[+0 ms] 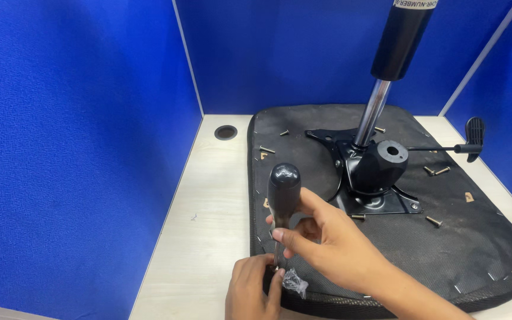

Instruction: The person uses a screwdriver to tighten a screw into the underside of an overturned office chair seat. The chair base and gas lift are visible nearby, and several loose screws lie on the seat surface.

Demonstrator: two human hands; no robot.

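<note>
The left hand (250, 290) pinches fingertips around the tip of a glossy black-handled screwdriver (283, 195) standing upright at the near-left edge of the upturned black fabric seat pad (475, 237). The right hand (333, 243) loosely curls around the shank. If the tip skates off, it could gouge fabric or fingers. A crinkled clear plastic bag (295, 282) lies just beside; loose brass-coloured screws (434, 221) might roll around the black steel mechanism plate (374, 178).

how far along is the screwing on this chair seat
Done: the black mechanism plate with its gas cylinder sits on the upturned seat. In hand: the right hand holds a black-handled screwdriver upright at the seat's near edge, the left hand steadying its tip. Left: several loose screws lie scattered on the seat.
</note>
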